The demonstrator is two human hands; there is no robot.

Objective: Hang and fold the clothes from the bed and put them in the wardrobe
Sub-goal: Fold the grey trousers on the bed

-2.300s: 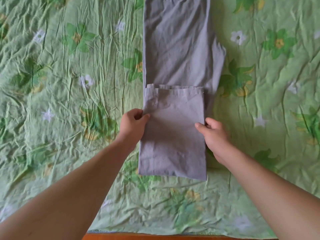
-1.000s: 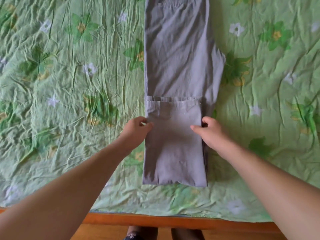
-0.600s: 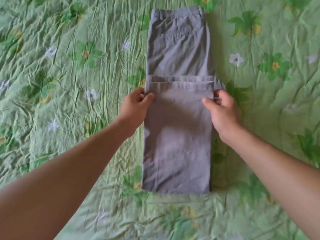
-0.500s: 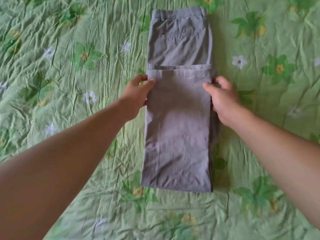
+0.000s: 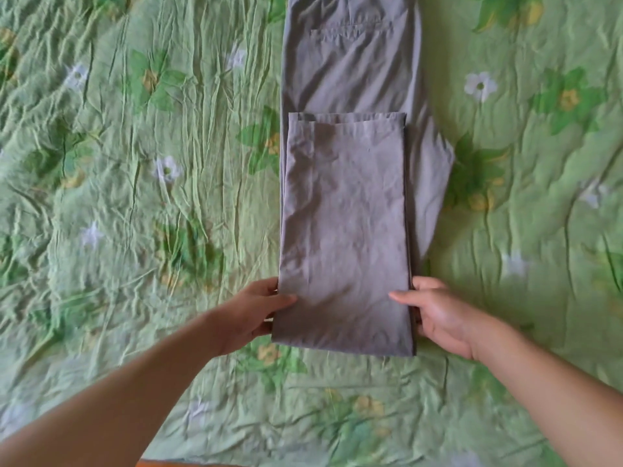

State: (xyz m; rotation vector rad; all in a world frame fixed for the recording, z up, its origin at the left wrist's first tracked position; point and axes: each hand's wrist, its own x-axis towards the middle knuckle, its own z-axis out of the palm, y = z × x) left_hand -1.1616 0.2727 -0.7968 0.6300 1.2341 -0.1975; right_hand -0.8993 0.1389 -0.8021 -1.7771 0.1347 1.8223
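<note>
Arms outstretched, left hand point(image 5: 249, 311) and right hand point(image 5: 441, 318) pinch the trousers point(image 5: 344, 230).

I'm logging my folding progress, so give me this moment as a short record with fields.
garment: grey fabric trousers, flat, legs folded once toward the waist
surface: crumpled green floral bedsheet
left hand: grips the trousers' left edge by the near fold
right hand: grips the right edge by the near fold
hems: stop short of the back pocket

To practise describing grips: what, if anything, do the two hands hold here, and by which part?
The left hand and the right hand each grip the folded grey trousers by a side edge near the closest fold, thumbs on top.
</note>
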